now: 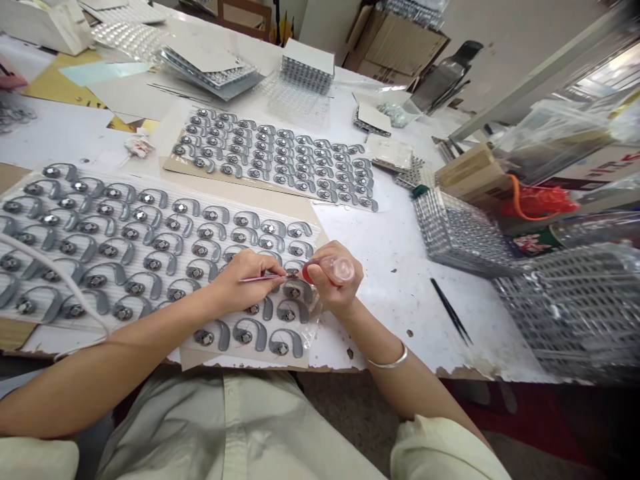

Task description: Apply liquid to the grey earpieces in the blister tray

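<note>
Your left grip [240,283] is narrow, pinching a thin pink-handled applicator [263,277] between thumb and fingers. Its tip reaches a grey hook-shaped piece [294,291], though your hands hide whether it touches. Your right grip [335,280] closes around a small clear bottle [340,270], its red neck tilted toward that tip and just beside it.

The piece lies near the edge of a white ridged sheet [167,200], among rows of matching pieces with round silver centres. Another sheet of them, on a cardboard backing [210,183], sits beyond it on the desk [400,253]. Black tweezers [450,310] lie to your right, near a wire-mesh tray [460,233].

The step in hand appears to be close work at this one piece; the next move calls for a steady tip that clears its neighbours.
</note>
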`<control>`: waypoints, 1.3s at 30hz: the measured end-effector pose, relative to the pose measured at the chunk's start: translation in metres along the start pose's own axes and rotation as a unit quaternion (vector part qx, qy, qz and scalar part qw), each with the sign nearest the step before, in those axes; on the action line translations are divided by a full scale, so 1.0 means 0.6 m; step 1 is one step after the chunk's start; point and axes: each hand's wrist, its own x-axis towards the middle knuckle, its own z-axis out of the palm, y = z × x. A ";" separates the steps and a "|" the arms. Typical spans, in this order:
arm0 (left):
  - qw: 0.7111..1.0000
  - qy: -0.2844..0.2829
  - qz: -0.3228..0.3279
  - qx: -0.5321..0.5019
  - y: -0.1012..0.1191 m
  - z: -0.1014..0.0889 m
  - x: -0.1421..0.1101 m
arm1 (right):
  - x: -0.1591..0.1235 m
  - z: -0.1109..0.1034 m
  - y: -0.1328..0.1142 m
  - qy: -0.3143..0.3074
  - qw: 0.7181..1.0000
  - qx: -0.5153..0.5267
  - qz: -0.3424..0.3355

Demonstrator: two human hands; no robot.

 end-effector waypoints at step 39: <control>0.934 0.335 0.096 0.076 -0.007 -0.101 -0.013 | 0.066 -0.110 0.109 0.281 0.655 0.502 0.490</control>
